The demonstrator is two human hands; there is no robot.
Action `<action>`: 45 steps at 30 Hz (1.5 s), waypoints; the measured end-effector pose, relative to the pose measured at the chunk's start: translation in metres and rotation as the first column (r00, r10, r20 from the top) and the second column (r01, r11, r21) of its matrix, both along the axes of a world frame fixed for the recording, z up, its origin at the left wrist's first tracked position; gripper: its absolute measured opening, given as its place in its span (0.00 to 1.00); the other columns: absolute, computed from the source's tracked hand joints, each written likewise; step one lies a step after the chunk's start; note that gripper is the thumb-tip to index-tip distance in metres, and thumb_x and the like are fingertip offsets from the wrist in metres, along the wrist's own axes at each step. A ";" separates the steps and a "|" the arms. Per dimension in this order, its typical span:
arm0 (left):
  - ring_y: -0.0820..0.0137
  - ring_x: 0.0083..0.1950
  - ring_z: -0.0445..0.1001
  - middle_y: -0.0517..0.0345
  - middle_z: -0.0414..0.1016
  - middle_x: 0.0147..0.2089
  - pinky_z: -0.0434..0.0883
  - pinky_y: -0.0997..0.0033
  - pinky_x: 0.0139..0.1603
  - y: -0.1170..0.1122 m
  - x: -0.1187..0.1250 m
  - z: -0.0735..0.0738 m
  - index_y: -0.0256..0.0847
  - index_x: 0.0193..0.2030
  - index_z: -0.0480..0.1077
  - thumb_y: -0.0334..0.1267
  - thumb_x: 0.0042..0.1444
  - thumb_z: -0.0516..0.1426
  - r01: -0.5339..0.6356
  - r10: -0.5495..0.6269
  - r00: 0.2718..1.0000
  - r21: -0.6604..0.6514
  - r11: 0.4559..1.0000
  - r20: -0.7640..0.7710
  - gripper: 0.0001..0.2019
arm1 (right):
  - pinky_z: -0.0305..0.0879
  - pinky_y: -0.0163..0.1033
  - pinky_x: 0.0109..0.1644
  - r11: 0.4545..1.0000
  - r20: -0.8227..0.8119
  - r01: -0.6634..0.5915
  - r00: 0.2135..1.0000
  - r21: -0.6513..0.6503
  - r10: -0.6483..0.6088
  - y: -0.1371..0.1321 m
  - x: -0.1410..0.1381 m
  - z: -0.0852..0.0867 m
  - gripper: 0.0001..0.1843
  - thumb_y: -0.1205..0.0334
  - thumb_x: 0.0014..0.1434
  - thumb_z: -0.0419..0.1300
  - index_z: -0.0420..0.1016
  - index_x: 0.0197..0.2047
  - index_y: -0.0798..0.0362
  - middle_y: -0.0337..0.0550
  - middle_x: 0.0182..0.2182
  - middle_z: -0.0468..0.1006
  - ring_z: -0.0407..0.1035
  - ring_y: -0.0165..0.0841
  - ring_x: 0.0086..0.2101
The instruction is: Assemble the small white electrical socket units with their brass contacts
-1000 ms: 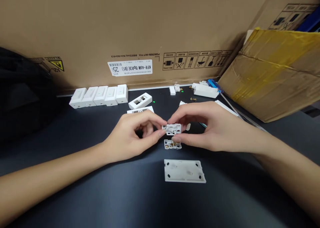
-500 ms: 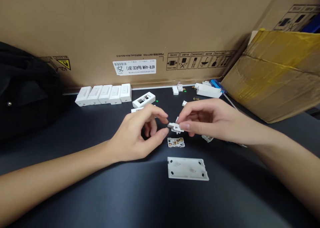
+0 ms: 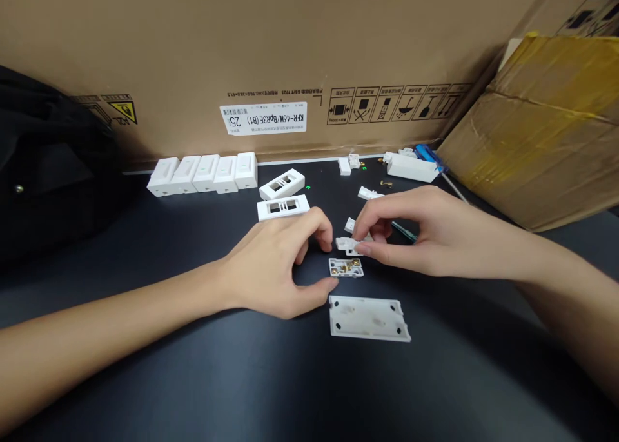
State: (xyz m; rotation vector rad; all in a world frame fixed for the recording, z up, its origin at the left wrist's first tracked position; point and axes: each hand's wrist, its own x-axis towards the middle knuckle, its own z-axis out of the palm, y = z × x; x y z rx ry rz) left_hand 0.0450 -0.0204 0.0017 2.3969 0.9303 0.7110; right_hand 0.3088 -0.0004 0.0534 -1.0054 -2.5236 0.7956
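My right hand [image 3: 411, 232] pinches a small white plastic switch part [image 3: 346, 244] between thumb and fingertips; its right end is hidden by the fingers. Just below it, a white switch base with brass contacts [image 3: 346, 268] lies on the black table. My left hand [image 3: 283, 268] is open, thumb and fingers apart, with the thumb tip at the left end of that base. Nearer to me lies a flat white back plate [image 3: 370, 319] with holes in its corners. Another small white piece [image 3: 350, 224] sits behind the pinched part.
Several white switch housings [image 3: 206, 173] stand in a row at the back left. Two white frames [image 3: 283, 207] lie behind my left hand. A blue-handled screwdriver [image 3: 428, 155] rests by a white housing [image 3: 412, 168] at the right. Cardboard boxes [image 3: 546, 139] and a black bag [image 3: 53, 177] border the table.
My left thumb and fingers have spread wider and come to the brass-contact base. My right hand has turned the pinched white part flatter, just behind the base. The view has shifted slightly.
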 end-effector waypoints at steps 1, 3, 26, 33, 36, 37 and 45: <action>0.74 0.29 0.70 0.68 0.72 0.34 0.66 0.71 0.32 0.001 0.000 -0.001 0.44 0.48 0.68 0.43 0.55 0.67 0.004 -0.004 1.000 -0.003 1.000 -0.003 0.17 | 0.66 0.37 0.34 1.000 -0.001 -0.005 1.000 -0.002 0.005 -0.001 0.000 0.000 0.12 0.52 0.67 0.66 0.84 0.39 0.51 0.37 0.29 0.80 0.71 0.30 0.29; 0.74 0.29 0.69 0.69 0.69 0.31 0.66 0.71 0.31 0.002 0.000 -0.002 0.44 0.48 0.68 0.44 0.55 0.68 0.014 -0.014 1.000 -0.009 1.000 -0.006 0.18 | 0.66 0.37 0.34 1.000 -0.002 -0.016 1.000 -0.005 0.016 -0.002 -0.001 0.000 0.13 0.51 0.68 0.66 0.84 0.39 0.51 0.37 0.30 0.81 0.72 0.30 0.30; 0.78 0.28 0.66 0.70 0.65 0.28 0.63 0.77 0.31 0.007 -0.001 -0.003 0.41 0.43 0.74 0.35 0.63 0.66 0.169 -0.174 0.984 0.121 0.978 0.032 0.06 | 0.69 0.39 0.38 0.994 0.091 -0.063 0.993 -0.089 0.071 -0.011 -0.007 0.002 0.10 0.54 0.67 0.67 0.85 0.43 0.51 0.41 0.39 0.86 0.79 0.33 0.37; 0.77 0.26 0.65 0.71 0.64 0.25 0.63 0.76 0.30 0.009 -0.001 -0.003 0.41 0.44 0.76 0.35 0.64 0.66 0.180 -0.189 0.981 0.144 0.973 0.053 0.04 | 0.68 0.41 0.37 0.997 0.154 -0.033 0.987 -0.069 0.043 -0.011 -0.006 0.001 0.16 0.47 0.67 0.67 0.86 0.40 0.51 0.41 0.32 0.84 0.77 0.35 0.32; 0.77 0.26 0.66 0.69 0.66 0.25 0.63 0.76 0.30 0.008 -0.002 -0.003 0.39 0.44 0.77 0.35 0.64 0.67 0.185 -0.192 0.981 0.141 0.973 0.040 0.04 | 0.68 0.39 0.38 0.996 0.149 -0.057 0.987 -0.067 0.067 -0.010 -0.006 0.000 0.17 0.47 0.68 0.66 0.87 0.41 0.51 0.42 0.33 0.84 0.77 0.34 0.33; 0.77 0.27 0.67 0.68 0.69 0.26 0.63 0.76 0.31 0.008 -0.002 -0.003 0.39 0.43 0.78 0.34 0.64 0.67 0.190 -0.197 0.980 0.140 0.972 0.035 0.04 | 0.68 0.39 0.39 0.996 0.148 -0.066 0.986 -0.059 0.074 -0.009 -0.006 -0.001 0.16 0.47 0.68 0.66 0.88 0.41 0.52 0.42 0.34 0.84 0.77 0.34 0.33; 0.77 0.28 0.67 0.55 0.84 0.42 0.66 0.75 0.31 0.008 -0.002 -0.007 0.38 0.40 0.77 0.34 0.66 0.66 0.213 -0.222 0.974 0.134 0.968 0.055 0.03 | 0.64 0.38 0.35 0.996 0.196 -0.087 0.977 -0.008 0.087 -0.012 -0.008 0.000 0.15 0.51 0.70 0.64 0.86 0.37 0.51 0.41 0.31 0.82 0.73 0.32 0.30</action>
